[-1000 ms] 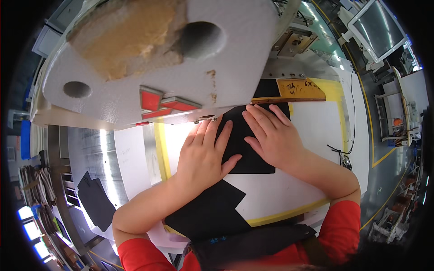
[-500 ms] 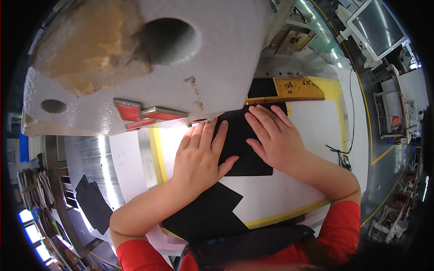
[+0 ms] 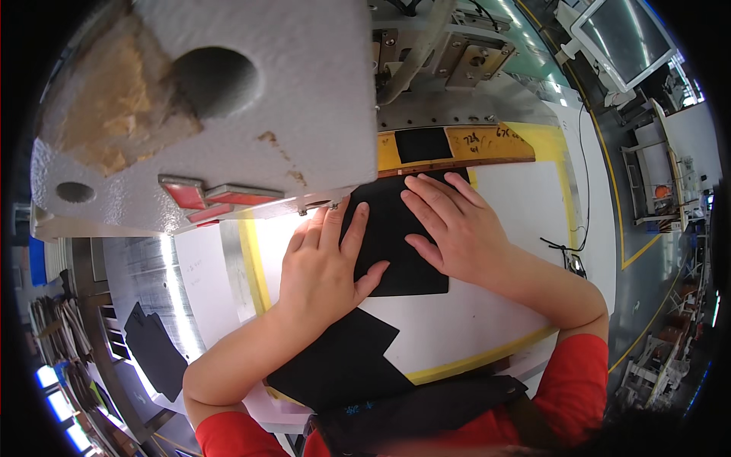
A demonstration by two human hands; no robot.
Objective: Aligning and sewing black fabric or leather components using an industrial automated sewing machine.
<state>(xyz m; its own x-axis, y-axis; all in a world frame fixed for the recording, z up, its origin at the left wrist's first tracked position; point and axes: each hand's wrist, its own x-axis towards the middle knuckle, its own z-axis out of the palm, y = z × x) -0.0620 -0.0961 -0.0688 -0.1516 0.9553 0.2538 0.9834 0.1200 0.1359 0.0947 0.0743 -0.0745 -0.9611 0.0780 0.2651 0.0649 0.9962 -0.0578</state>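
My left grip (image 3: pixel 318 270) and right grip (image 3: pixel 466 232) lie flat, pinching nothing; uneven pushing from me could twist the black sheet (image 3: pixel 407 276)

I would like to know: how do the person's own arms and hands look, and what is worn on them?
The left hand and right hand show no glove, ring or bracelet. The forearms are bare too. Plain red short sleeves end near the elbows.
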